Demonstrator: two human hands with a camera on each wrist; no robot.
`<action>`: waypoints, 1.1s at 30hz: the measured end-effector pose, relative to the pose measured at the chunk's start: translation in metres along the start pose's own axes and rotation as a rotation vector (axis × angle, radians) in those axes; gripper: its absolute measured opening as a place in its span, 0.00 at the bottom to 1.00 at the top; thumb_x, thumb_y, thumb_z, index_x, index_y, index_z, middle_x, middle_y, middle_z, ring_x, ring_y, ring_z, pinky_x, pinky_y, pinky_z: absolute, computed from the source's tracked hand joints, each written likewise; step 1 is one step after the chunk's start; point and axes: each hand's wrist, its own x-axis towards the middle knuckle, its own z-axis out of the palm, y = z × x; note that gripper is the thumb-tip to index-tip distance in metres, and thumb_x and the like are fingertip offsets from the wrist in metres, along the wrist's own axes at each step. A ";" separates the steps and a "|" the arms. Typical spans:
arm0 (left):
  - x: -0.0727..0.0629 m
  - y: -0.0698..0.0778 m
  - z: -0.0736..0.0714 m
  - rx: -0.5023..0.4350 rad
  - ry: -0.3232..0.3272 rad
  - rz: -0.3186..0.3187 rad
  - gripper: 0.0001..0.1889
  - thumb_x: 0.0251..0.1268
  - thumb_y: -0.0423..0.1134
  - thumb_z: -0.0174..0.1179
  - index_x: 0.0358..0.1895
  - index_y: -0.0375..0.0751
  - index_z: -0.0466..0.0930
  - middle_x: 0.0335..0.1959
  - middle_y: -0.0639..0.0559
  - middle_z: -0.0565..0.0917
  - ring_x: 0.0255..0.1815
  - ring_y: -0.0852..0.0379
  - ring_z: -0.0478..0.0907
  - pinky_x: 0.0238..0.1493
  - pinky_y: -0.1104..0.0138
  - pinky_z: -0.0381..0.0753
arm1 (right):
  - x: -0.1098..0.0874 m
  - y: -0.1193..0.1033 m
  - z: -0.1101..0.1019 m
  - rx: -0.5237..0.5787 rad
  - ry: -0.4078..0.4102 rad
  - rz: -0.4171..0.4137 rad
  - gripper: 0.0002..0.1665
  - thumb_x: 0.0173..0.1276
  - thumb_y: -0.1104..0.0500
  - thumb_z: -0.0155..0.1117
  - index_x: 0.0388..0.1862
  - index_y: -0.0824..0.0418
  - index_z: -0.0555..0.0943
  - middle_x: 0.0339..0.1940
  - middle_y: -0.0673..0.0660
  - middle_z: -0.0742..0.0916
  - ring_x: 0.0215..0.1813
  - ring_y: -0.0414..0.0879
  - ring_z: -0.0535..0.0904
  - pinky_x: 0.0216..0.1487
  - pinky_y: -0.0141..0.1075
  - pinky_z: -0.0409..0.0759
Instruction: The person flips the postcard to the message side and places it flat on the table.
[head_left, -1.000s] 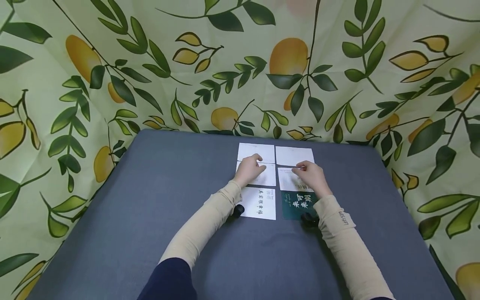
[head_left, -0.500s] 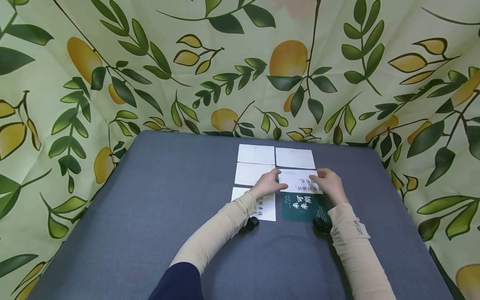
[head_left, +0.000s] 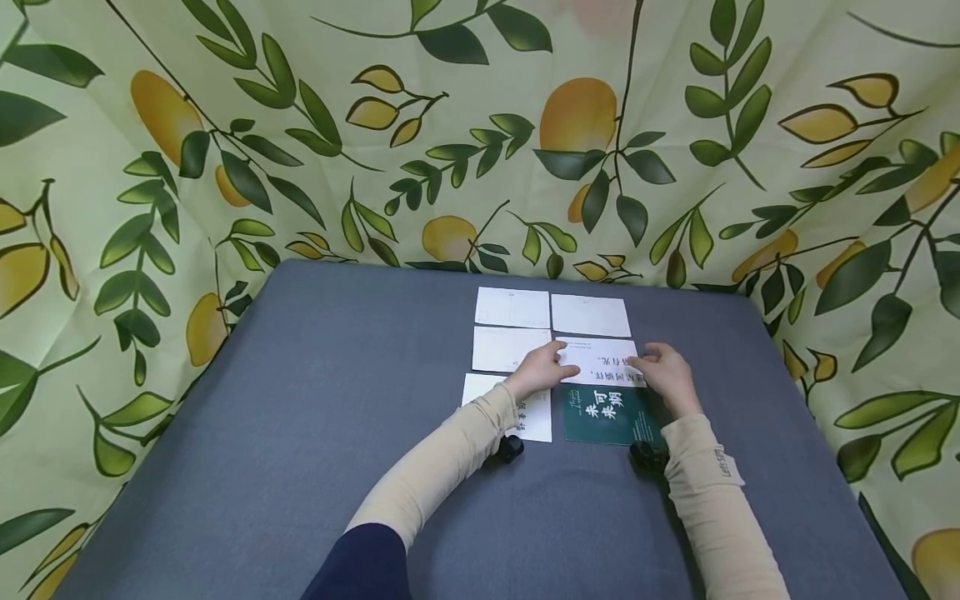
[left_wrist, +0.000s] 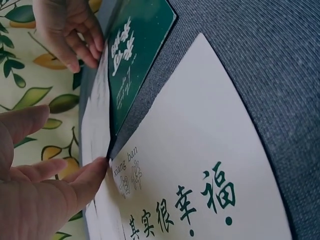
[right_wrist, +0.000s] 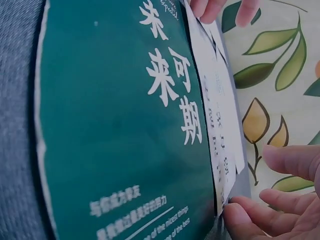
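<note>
In the head view, several postcards lie flat in two columns on a grey-blue cloth. A white postcard with dark writing [head_left: 596, 360] lies between my hands, in the middle of the right column. My left hand [head_left: 540, 371] is at its left edge, thumb and fingers spread. The left wrist view shows a left fingertip [left_wrist: 102, 164] touching down where the postcards meet. At the right edge is my right hand [head_left: 669, 382]; the right wrist view has its fingertips [right_wrist: 235, 212] against the postcard's corner, thumb apart. Directly below lies a green postcard [head_left: 600, 412] with white lettering.
Two pale postcards, one left [head_left: 512, 307] and one right [head_left: 591, 316], form the far row. Another pale postcard [head_left: 504, 348] lies left of centre. My left forearm partly covers a lettered white postcard [head_left: 536, 421]. A fruit-patterned curtain [head_left: 450, 125] hangs behind the table [head_left: 337, 375].
My left hand has moved right from the left column to the middle postcard's left edge. My right hand has shifted right to its right edge, and more of that postcard's writing shows.
</note>
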 end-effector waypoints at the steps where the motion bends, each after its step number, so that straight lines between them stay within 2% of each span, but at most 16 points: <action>1: 0.000 0.000 0.000 -0.012 0.004 -0.001 0.30 0.65 0.46 0.55 0.68 0.39 0.61 0.62 0.36 0.73 0.63 0.45 0.72 0.61 0.58 0.73 | -0.006 -0.007 -0.002 0.015 -0.002 0.012 0.41 0.68 0.47 0.54 0.69 0.71 0.56 0.61 0.75 0.72 0.55 0.65 0.73 0.48 0.52 0.77; 2: 0.000 0.000 0.000 -0.024 0.008 -0.003 0.30 0.65 0.45 0.55 0.68 0.39 0.62 0.62 0.36 0.73 0.63 0.45 0.72 0.61 0.58 0.74 | -0.013 -0.014 -0.005 0.024 0.001 0.019 0.40 0.68 0.49 0.54 0.69 0.72 0.57 0.60 0.75 0.73 0.54 0.65 0.74 0.44 0.49 0.78; 5: -0.001 0.001 -0.001 -0.058 0.030 -0.007 0.29 0.65 0.45 0.56 0.67 0.39 0.63 0.62 0.36 0.73 0.62 0.45 0.72 0.60 0.57 0.74 | -0.031 -0.033 -0.011 0.054 0.005 0.046 0.38 0.67 0.53 0.54 0.68 0.73 0.58 0.59 0.75 0.73 0.54 0.64 0.74 0.42 0.45 0.78; 9: -0.001 0.002 -0.001 -0.114 0.075 -0.013 0.29 0.64 0.44 0.57 0.66 0.40 0.64 0.61 0.38 0.74 0.63 0.46 0.72 0.60 0.58 0.74 | -0.034 -0.035 -0.011 0.071 0.025 0.048 0.35 0.68 0.56 0.53 0.67 0.74 0.60 0.59 0.75 0.74 0.55 0.63 0.74 0.46 0.45 0.77; 12: 0.000 0.003 -0.002 -0.235 0.125 -0.026 0.29 0.62 0.40 0.58 0.66 0.38 0.64 0.61 0.38 0.73 0.61 0.47 0.72 0.58 0.60 0.75 | -0.034 -0.034 -0.010 0.087 0.072 0.041 0.32 0.67 0.58 0.53 0.65 0.74 0.63 0.57 0.74 0.77 0.54 0.61 0.76 0.44 0.42 0.78; 16: 0.002 0.000 -0.002 -0.437 0.210 -0.060 0.30 0.58 0.34 0.61 0.65 0.34 0.65 0.58 0.38 0.75 0.57 0.47 0.75 0.53 0.65 0.78 | -0.033 -0.032 -0.009 0.135 0.116 0.035 0.29 0.65 0.61 0.55 0.63 0.74 0.67 0.54 0.72 0.79 0.51 0.57 0.78 0.35 0.30 0.75; 18: 0.003 -0.003 -0.002 -0.504 0.247 -0.076 0.29 0.57 0.32 0.62 0.64 0.33 0.66 0.57 0.39 0.76 0.56 0.47 0.76 0.52 0.67 0.79 | -0.032 -0.031 -0.009 0.160 0.121 0.038 0.28 0.64 0.62 0.55 0.62 0.74 0.68 0.54 0.72 0.80 0.49 0.54 0.78 0.31 0.24 0.71; 21: 0.002 -0.006 -0.002 -0.550 0.283 -0.086 0.28 0.55 0.30 0.62 0.61 0.33 0.69 0.55 0.40 0.78 0.54 0.48 0.78 0.50 0.68 0.80 | -0.030 -0.029 -0.009 0.189 0.108 0.049 0.27 0.64 0.63 0.56 0.62 0.73 0.69 0.55 0.71 0.80 0.45 0.47 0.78 0.29 0.19 0.69; 26: 0.004 -0.010 -0.002 -0.611 0.323 -0.074 0.23 0.54 0.28 0.62 0.56 0.32 0.73 0.52 0.41 0.79 0.52 0.50 0.78 0.48 0.70 0.80 | -0.030 -0.029 -0.010 0.216 0.109 0.039 0.26 0.64 0.63 0.57 0.61 0.71 0.71 0.55 0.70 0.80 0.34 0.32 0.73 0.28 0.17 0.69; 28: 0.005 -0.010 -0.002 -0.633 0.345 -0.065 0.21 0.54 0.27 0.62 0.54 0.31 0.75 0.50 0.40 0.80 0.51 0.50 0.79 0.47 0.71 0.81 | -0.031 -0.030 -0.009 0.234 0.112 0.040 0.26 0.64 0.63 0.57 0.60 0.70 0.72 0.55 0.69 0.80 0.35 0.34 0.74 0.29 0.18 0.71; 33: 0.007 -0.011 -0.001 -0.634 0.387 -0.056 0.18 0.53 0.26 0.62 0.51 0.34 0.78 0.42 0.43 0.83 0.42 0.55 0.80 0.43 0.72 0.81 | -0.029 -0.028 -0.006 0.266 0.098 0.077 0.25 0.67 0.60 0.56 0.62 0.67 0.72 0.58 0.66 0.77 0.48 0.47 0.74 0.33 0.21 0.71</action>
